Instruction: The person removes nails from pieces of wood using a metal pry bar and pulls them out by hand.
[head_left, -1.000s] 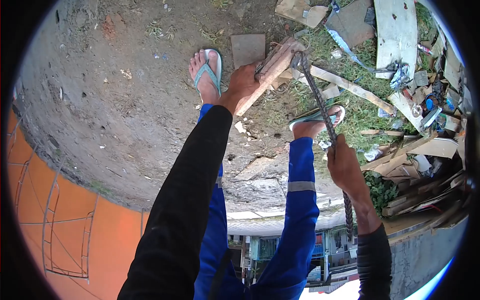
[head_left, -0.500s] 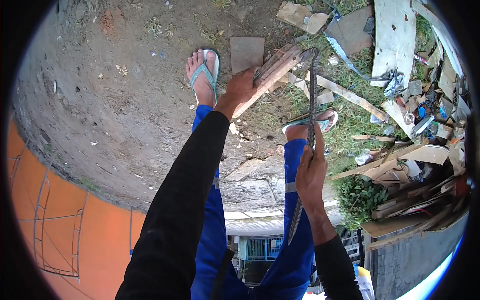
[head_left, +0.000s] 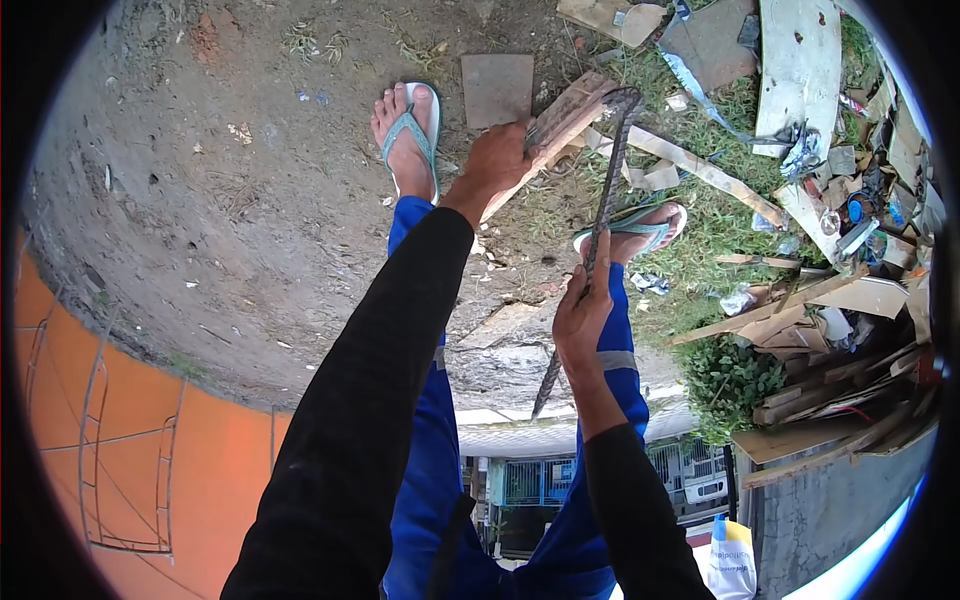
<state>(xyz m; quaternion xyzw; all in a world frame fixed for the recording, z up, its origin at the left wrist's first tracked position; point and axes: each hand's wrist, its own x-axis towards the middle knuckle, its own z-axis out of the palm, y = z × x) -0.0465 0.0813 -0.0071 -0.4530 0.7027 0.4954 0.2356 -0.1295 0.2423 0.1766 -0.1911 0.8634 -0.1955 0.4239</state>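
Observation:
My left hand (head_left: 500, 155) is closed around a rough wooden plank (head_left: 570, 115), which slants up to the right above the ground. In my right hand (head_left: 583, 315) is a ribbed steel rebar (head_left: 609, 180) with a bent, hooked top end. The fingers wrap the rebar below its middle, and its straight lower end sticks out beneath the hand. The rebar's hook lies against the plank's far right end; whether it grips a nail there is too small to tell.
A flat square tile (head_left: 497, 90) lies beyond the plank. My sandalled feet stand either side, the left sandal (head_left: 425, 125) on dirt. Scrap wood and rubbish (head_left: 850, 300) pile up at the right, near a leafy plant (head_left: 735, 390). An orange wall (head_left: 220, 480) stands at lower left.
My right hand has moved left and slightly up, swinging the rebar's lower end left while the hook stays at the plank's end. My left hand has shifted slightly up and right.

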